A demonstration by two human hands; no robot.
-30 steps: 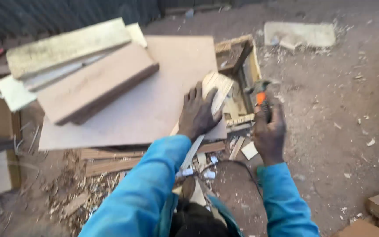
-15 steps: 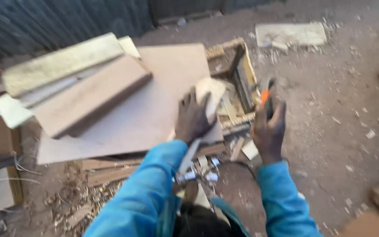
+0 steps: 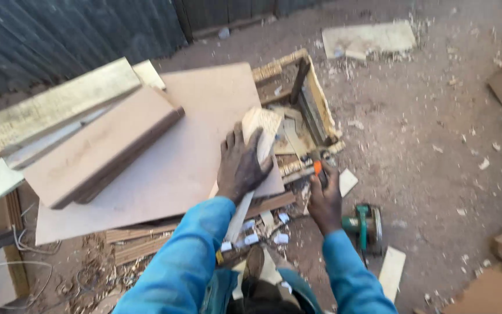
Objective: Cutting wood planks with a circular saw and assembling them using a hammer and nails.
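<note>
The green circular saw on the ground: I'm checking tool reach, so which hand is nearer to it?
Right. The right hand grips an orange-handled tool just left of the saw; the left hand presses a wood strip farther off.

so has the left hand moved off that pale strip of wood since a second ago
No. The left hand is still pressed flat on the pale strip at the right edge of the big board; only the camera shifted.
</note>
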